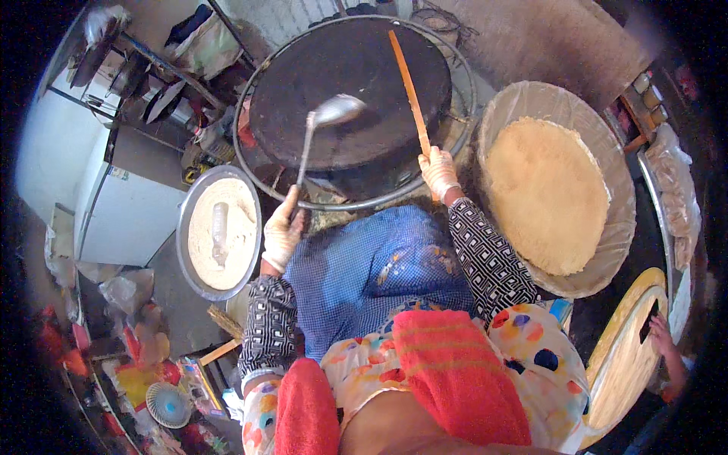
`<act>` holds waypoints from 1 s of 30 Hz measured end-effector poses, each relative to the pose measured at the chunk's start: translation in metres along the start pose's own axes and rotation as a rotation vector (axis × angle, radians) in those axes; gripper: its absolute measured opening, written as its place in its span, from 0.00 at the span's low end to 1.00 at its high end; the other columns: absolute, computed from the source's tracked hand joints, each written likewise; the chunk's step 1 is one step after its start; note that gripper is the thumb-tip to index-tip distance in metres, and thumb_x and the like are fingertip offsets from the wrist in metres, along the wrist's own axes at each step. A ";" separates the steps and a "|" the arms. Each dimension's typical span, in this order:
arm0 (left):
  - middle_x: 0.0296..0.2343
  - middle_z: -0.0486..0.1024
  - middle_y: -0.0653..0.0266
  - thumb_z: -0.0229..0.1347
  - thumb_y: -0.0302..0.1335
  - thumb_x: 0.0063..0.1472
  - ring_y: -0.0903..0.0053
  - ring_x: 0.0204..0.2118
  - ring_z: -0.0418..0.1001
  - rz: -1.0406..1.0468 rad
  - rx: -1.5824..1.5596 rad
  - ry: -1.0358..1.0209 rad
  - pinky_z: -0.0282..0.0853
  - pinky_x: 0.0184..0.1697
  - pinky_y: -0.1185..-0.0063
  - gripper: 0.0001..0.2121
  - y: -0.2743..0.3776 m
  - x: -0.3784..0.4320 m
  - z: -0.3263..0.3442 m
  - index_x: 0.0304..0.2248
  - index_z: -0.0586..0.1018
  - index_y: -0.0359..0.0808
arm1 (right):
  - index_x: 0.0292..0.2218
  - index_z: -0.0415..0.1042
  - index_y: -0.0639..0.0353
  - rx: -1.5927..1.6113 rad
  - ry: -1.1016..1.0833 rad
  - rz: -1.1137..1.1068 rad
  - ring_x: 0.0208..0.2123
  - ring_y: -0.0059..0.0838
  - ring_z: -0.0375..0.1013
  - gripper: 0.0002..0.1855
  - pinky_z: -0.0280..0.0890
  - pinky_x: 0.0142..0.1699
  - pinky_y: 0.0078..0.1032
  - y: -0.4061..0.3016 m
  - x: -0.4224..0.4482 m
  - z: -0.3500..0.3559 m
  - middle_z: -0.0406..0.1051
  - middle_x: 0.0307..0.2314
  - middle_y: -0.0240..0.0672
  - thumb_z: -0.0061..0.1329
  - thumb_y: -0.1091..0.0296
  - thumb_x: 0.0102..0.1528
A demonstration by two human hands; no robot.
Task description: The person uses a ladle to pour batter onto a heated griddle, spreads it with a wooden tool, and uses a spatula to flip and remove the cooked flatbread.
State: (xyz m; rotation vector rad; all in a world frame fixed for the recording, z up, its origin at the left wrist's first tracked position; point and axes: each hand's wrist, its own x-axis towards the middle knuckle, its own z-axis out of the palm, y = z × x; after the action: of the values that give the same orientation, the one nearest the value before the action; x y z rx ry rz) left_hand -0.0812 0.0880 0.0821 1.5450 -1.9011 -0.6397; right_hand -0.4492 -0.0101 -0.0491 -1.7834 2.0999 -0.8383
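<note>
My left hand [282, 230], in a light glove, grips the handle of a metal ladle [338, 110] whose bowl hangs over a large round dark griddle [341, 68]. Gloved too, my right hand [439, 172] holds a long flat wooden stick [410, 91] that reaches across the griddle's right part. Left of my left hand stands a metal basin [183, 250] of pale batter-like or floury stuff, with a clear plastic bottle [219, 233] lying in it. A wide plastic-lined basket or basin [617, 227] with a light brown crumbly heap [546, 196] is right of my right hand.
A metal ring [364, 207] runs round the griddle. At the lower right another person's hand [662, 335] touches a round wooden board [625, 364]. A shelf rack [170, 68] with pans is at the upper left, and a small fan [169, 405] at the lower left.
</note>
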 end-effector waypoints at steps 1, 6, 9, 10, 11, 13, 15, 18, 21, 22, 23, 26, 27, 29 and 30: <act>0.32 0.73 0.61 0.52 0.24 0.59 0.65 0.32 0.75 0.039 0.202 -0.040 0.69 0.35 0.72 0.26 -0.002 0.011 0.006 0.57 0.64 0.46 | 0.37 0.67 0.62 0.016 -0.004 0.008 0.37 0.53 0.69 0.17 0.64 0.45 0.44 0.005 0.005 -0.002 0.71 0.32 0.52 0.45 0.55 0.55; 0.32 0.69 0.55 0.51 0.26 0.58 0.58 0.31 0.73 0.231 0.564 -0.166 0.70 0.33 0.66 0.28 -0.013 0.065 0.033 0.58 0.61 0.54 | 0.36 0.70 0.65 0.071 0.000 0.043 0.38 0.52 0.71 0.19 0.65 0.44 0.44 0.031 0.028 -0.025 0.72 0.31 0.53 0.47 0.55 0.54; 0.29 0.69 0.52 0.49 0.24 0.59 0.56 0.31 0.72 0.334 0.377 -0.200 0.68 0.34 0.64 0.28 -0.042 0.065 0.040 0.59 0.59 0.51 | 0.31 0.73 0.66 0.057 0.005 0.000 0.31 0.51 0.74 0.19 0.68 0.41 0.44 0.024 0.030 -0.030 0.74 0.26 0.52 0.49 0.55 0.53; 0.29 0.70 0.53 0.50 0.24 0.59 0.56 0.30 0.72 0.314 0.389 -0.186 0.68 0.34 0.64 0.28 -0.045 0.062 0.039 0.59 0.59 0.50 | 0.33 0.73 0.65 0.048 -0.050 0.058 0.34 0.51 0.74 0.19 0.68 0.42 0.43 0.017 0.031 -0.031 0.74 0.27 0.52 0.49 0.55 0.52; 0.28 0.70 0.53 0.50 0.24 0.59 0.56 0.30 0.72 0.302 0.402 -0.167 0.68 0.34 0.65 0.28 -0.038 0.062 0.037 0.59 0.59 0.49 | 0.34 0.73 0.64 -0.014 -0.057 0.124 0.36 0.51 0.73 0.19 0.67 0.43 0.42 0.018 0.034 -0.029 0.74 0.30 0.52 0.48 0.54 0.53; 0.29 0.70 0.54 0.50 0.24 0.59 0.57 0.30 0.72 0.265 0.492 -0.151 0.68 0.33 0.66 0.28 -0.023 0.055 0.035 0.59 0.60 0.49 | 0.34 0.72 0.63 -0.008 -0.042 0.133 0.36 0.50 0.73 0.18 0.67 0.43 0.41 0.019 0.031 -0.030 0.73 0.30 0.51 0.48 0.54 0.53; 0.28 0.69 0.53 0.51 0.23 0.58 0.57 0.30 0.72 0.299 0.502 -0.122 0.68 0.31 0.67 0.29 -0.021 0.051 0.034 0.59 0.61 0.50 | 0.33 0.71 0.63 0.001 0.028 0.075 0.35 0.51 0.73 0.19 0.67 0.42 0.42 0.024 0.029 -0.027 0.73 0.29 0.51 0.47 0.54 0.54; 0.29 0.69 0.54 0.52 0.22 0.55 0.58 0.29 0.72 0.278 0.496 -0.118 0.68 0.30 0.67 0.31 -0.030 0.043 0.035 0.59 0.61 0.51 | 0.33 0.69 0.64 -0.003 0.086 -0.025 0.34 0.52 0.71 0.19 0.65 0.42 0.44 0.027 0.025 -0.019 0.72 0.27 0.51 0.47 0.54 0.54; 0.30 0.69 0.56 0.51 0.19 0.54 0.59 0.29 0.73 0.262 0.391 -0.133 0.70 0.31 0.68 0.32 -0.017 0.048 0.034 0.58 0.62 0.50 | 0.33 0.67 0.65 -0.018 0.117 -0.060 0.36 0.54 0.70 0.19 0.61 0.46 0.45 0.043 0.025 -0.016 0.72 0.28 0.51 0.46 0.54 0.55; 0.30 0.70 0.56 0.50 0.19 0.54 0.60 0.30 0.73 0.268 0.393 -0.088 0.70 0.33 0.69 0.30 -0.015 0.044 0.029 0.58 0.64 0.50 | 0.33 0.67 0.65 -0.036 0.105 -0.048 0.36 0.54 0.70 0.19 0.62 0.46 0.45 0.036 0.025 -0.016 0.72 0.28 0.51 0.46 0.54 0.55; 0.30 0.70 0.55 0.50 0.20 0.57 0.60 0.31 0.73 0.274 0.345 -0.028 0.70 0.34 0.69 0.28 -0.013 0.040 0.028 0.57 0.64 0.48 | 0.33 0.67 0.65 -0.055 0.093 -0.036 0.36 0.54 0.70 0.19 0.62 0.45 0.45 0.029 0.026 -0.016 0.72 0.29 0.51 0.46 0.54 0.55; 0.30 0.71 0.53 0.49 0.24 0.61 0.58 0.31 0.73 0.201 0.253 -0.019 0.69 0.35 0.70 0.24 -0.013 0.040 0.031 0.57 0.65 0.47 | 0.32 0.69 0.64 0.019 0.132 -0.068 0.35 0.53 0.71 0.17 0.65 0.41 0.44 0.022 0.024 -0.012 0.72 0.28 0.52 0.49 0.56 0.54; 0.30 0.71 0.53 0.50 0.24 0.60 0.58 0.32 0.73 0.246 0.202 -0.053 0.69 0.35 0.70 0.24 -0.016 0.047 0.034 0.57 0.64 0.47 | 0.32 0.69 0.64 0.005 0.146 -0.064 0.34 0.52 0.72 0.16 0.66 0.40 0.43 0.022 0.026 -0.013 0.72 0.27 0.51 0.49 0.57 0.54; 0.30 0.71 0.53 0.50 0.24 0.60 0.58 0.32 0.73 0.119 0.211 -0.120 0.68 0.36 0.70 0.24 -0.021 0.043 0.037 0.57 0.65 0.48 | 0.32 0.69 0.64 -0.022 0.174 -0.055 0.31 0.50 0.73 0.15 0.67 0.38 0.41 0.021 0.026 -0.013 0.72 0.25 0.51 0.49 0.59 0.54; 0.30 0.71 0.51 0.50 0.23 0.59 0.58 0.32 0.72 0.105 0.163 -0.104 0.68 0.36 0.72 0.25 -0.010 0.040 0.035 0.57 0.65 0.47 | 0.32 0.69 0.64 0.193 0.032 0.067 0.24 0.41 0.74 0.13 0.69 0.32 0.35 0.011 0.023 -0.025 0.72 0.22 0.47 0.49 0.62 0.55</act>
State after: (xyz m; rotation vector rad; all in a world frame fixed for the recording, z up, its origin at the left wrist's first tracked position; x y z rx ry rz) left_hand -0.1049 0.0463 0.0563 1.5237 -2.1434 -0.5403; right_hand -0.4768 -0.0253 -0.0320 -1.6026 2.0089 -1.0195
